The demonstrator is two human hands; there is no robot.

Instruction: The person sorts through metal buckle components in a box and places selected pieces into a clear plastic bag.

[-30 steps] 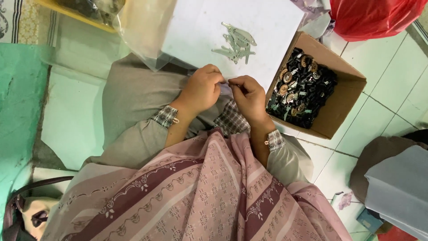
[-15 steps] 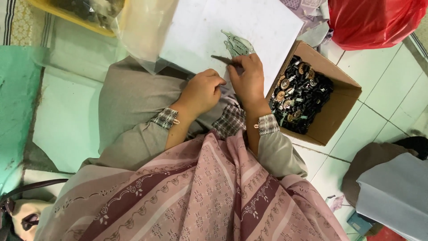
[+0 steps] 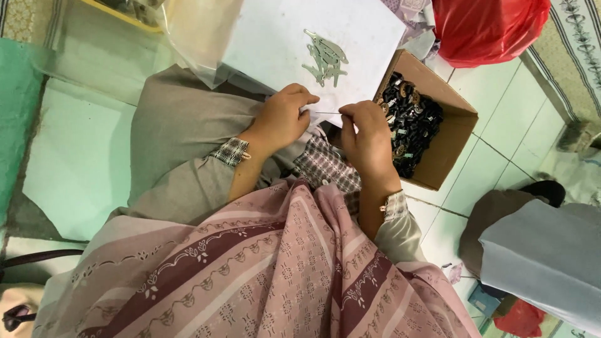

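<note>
Nearest the camera a pink patterned shawl (image 3: 250, 275) covers the lap, and the two forearms come out from under it toward a white board (image 3: 350, 31) that lies on the knees.

The left hand (image 3: 282, 119) and the right hand (image 3: 369, 134) meet just this side of the board's near edge. Between them runs a thin pin (image 3: 327, 113), its long axis lying straight across from one hand to the other, roughly level. Each grip is narrow: the left fingertips are closed on one end of the pin and the right fingertips on the other, so both hands hold it and neither is nearer than the other. What kind of piece it is, beyond thin and straight, is too small to tell.

Just beyond the hands, on the board, lies a small heap of grey clips (image 3: 324, 57), above and slightly left of the right hand, clear of both hands. To the right of the right hand, nearly touching its knuckles, stands an open box (image 3: 451, 134) on the tiled floor (image 3: 501, 156), filled with small dark parts (image 3: 410, 122). The right hand is the nearer one to it.

Farthest off, past the box, sits a red bag (image 3: 488, 28).
</note>
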